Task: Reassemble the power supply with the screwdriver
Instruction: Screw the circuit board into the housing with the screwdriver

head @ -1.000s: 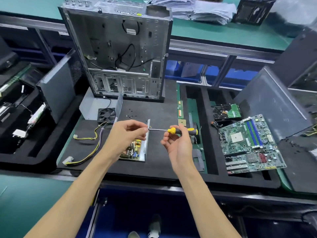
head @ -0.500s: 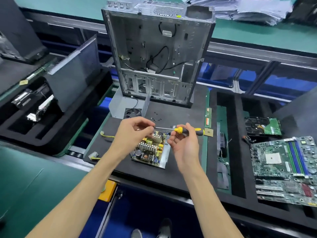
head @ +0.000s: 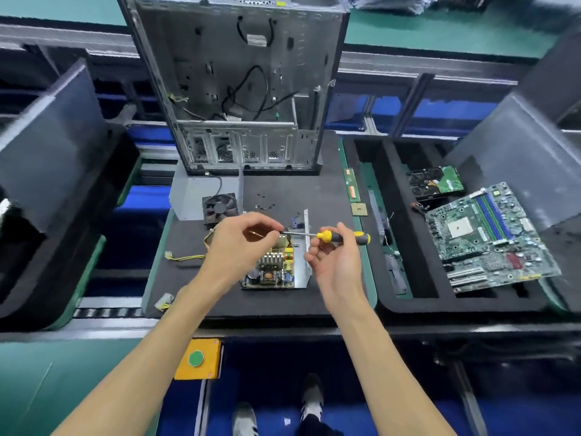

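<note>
Just above the open power supply (head: pixel 273 268), which lies on the black foam mat (head: pixel 283 303) of the bench, both hands meet at the screwdriver (head: pixel 327 236). Its yellow and black handle is pinched in the curled fingers of the right hand (head: pixel 334 262), shaft level and pointing left. At the tip, the left hand (head: pixel 242 243) pinches thumb against fingertips; what it holds is too small to tell. Behind them stands the empty computer case (head: pixel 239 86), with a small fan (head: pixel 220 207) at its foot.
</note>
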`<state>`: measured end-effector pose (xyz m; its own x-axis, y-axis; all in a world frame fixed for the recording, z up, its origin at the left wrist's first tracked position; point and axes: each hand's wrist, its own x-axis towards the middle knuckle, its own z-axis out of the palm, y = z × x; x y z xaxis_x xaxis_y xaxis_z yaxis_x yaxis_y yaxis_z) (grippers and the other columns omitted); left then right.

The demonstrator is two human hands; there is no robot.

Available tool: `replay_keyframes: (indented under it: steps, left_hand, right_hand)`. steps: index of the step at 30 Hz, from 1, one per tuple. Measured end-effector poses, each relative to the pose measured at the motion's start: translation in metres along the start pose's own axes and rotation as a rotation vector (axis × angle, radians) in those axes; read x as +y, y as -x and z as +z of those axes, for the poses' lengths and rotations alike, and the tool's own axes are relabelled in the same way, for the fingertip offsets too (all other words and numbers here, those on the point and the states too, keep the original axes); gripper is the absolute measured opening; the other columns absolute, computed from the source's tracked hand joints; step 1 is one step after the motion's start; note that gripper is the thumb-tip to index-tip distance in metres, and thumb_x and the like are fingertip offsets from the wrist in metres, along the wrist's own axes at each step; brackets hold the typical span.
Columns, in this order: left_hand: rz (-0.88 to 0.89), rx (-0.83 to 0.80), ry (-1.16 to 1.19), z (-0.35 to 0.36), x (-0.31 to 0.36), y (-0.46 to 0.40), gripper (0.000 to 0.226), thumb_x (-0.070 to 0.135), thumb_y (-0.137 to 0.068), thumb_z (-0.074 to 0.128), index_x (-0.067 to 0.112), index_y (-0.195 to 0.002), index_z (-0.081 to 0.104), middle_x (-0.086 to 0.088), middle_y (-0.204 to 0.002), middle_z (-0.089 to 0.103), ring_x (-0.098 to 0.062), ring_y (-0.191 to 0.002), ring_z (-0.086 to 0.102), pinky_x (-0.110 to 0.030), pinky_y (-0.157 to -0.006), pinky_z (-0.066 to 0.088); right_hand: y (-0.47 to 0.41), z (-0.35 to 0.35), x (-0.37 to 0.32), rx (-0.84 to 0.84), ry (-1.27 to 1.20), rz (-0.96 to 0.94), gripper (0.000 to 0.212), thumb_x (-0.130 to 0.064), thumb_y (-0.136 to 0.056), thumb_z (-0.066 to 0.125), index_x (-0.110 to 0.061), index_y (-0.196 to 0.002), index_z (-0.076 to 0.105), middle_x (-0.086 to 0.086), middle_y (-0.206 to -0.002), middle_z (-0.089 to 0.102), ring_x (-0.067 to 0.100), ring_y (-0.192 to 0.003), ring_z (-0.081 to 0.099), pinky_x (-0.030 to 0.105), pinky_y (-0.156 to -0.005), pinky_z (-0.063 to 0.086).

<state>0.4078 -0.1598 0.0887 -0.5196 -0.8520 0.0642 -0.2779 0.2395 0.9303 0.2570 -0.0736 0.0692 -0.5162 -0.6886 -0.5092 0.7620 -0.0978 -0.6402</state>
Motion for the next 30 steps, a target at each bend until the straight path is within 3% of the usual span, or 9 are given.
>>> replay_keyframes:
  steps: [5, 11, 14, 18, 20, 25, 28, 30]
  left_hand:
    - [0.061, -0.066, 0.011, -0.003, -0.005, 0.004, 0.015, 0.010, -0.088, 0.075, 0.024, -0.090, 0.079, 0.011, -0.084, 0.075, -0.006, -0.078, 0.070, -0.015, -0.073, 0.052]
    - [0.079, -0.124, 0.128, -0.005, -0.012, 0.000, 0.028, 0.015, -0.091, 0.072, 0.029, -0.114, 0.067, 0.005, -0.092, 0.074, -0.009, -0.086, 0.070, -0.017, -0.077, 0.053]
    - [0.104, -0.125, -0.075, -0.007, -0.029, -0.006, 0.029, 0.024, -0.089, 0.073, 0.032, -0.116, 0.066, 0.012, -0.098, 0.071, -0.004, -0.094, 0.065, -0.021, -0.086, 0.050]
    - [0.210, -0.280, -0.556, 0.006, -0.056, -0.007, 0.053, 0.037, -0.082, 0.078, 0.026, -0.131, 0.060, 0.008, -0.126, 0.061, -0.015, -0.125, 0.050, -0.037, -0.109, 0.036]
    - [0.249, -0.305, -0.700, 0.017, -0.069, -0.003, 0.060, 0.041, -0.081, 0.077, 0.025, -0.135, 0.057, 0.006, -0.131, 0.058, -0.018, -0.131, 0.046, -0.036, -0.114, 0.025]
    - [0.363, -0.201, -0.847, 0.031, -0.092, 0.004, 0.056, 0.043, -0.081, 0.076, 0.026, -0.132, 0.062, 0.008, -0.122, 0.065, -0.017, -0.122, 0.057, -0.040, -0.116, 0.019]
    - [0.411, -0.145, -0.865, 0.033, -0.098, 0.003, 0.055, 0.037, -0.077, 0.081, 0.025, -0.128, 0.066, 0.008, -0.118, 0.068, -0.018, -0.115, 0.062, -0.041, -0.114, 0.024]
    - [0.435, -0.113, -0.867, 0.035, -0.100, 0.003, 0.055, 0.034, -0.074, 0.083, 0.024, -0.126, 0.067, 0.007, -0.116, 0.069, -0.019, -0.111, 0.063, -0.041, -0.112, 0.026]
  right_hand:
    - [0.015, -0.004, 0.011, 0.065, -0.024, -0.051, 0.032, -0.032, -0.105, 0.049, -0.008, -0.086, 0.060, 0.004, -0.059, 0.058, 0.014, -0.049, 0.052, 0.026, -0.046, 0.047]
    - [0.018, -0.011, 0.012, 0.100, -0.052, -0.091, 0.032, -0.033, -0.104, 0.051, -0.008, -0.086, 0.062, 0.003, -0.062, 0.060, 0.014, -0.053, 0.055, 0.025, -0.047, 0.047]
    - [0.012, -0.019, 0.010, 0.108, -0.013, -0.123, 0.032, -0.033, -0.104, 0.050, -0.008, -0.087, 0.062, 0.004, -0.062, 0.060, 0.014, -0.053, 0.055, 0.026, -0.046, 0.046]
    - [0.005, -0.029, 0.008, 0.097, 0.268, -0.300, 0.034, -0.029, -0.104, 0.048, -0.008, -0.083, 0.064, 0.006, -0.060, 0.060, 0.016, -0.051, 0.053, 0.028, -0.044, 0.046]
    - [0.004, -0.032, 0.007, 0.053, 0.444, -0.410, 0.031, -0.028, -0.100, 0.049, -0.009, -0.081, 0.063, 0.007, -0.060, 0.060, 0.016, -0.051, 0.053, 0.029, -0.042, 0.045]
    - [0.002, -0.040, 0.008, -0.053, 0.840, -0.537, 0.028, -0.045, -0.095, 0.050, -0.030, -0.075, 0.061, -0.001, -0.060, 0.060, 0.015, -0.054, 0.054, 0.029, -0.051, 0.042]
    - [-0.001, -0.042, 0.011, -0.114, 1.038, -0.616, 0.031, -0.051, -0.096, 0.047, -0.030, -0.076, 0.057, 0.006, -0.064, 0.062, 0.023, -0.061, 0.059, 0.038, -0.060, 0.047]
    - [-0.003, -0.043, 0.013, -0.154, 1.157, -0.651, 0.031, -0.053, -0.097, 0.046, -0.032, -0.075, 0.054, 0.007, -0.062, 0.059, 0.023, -0.059, 0.057, 0.035, -0.059, 0.045]
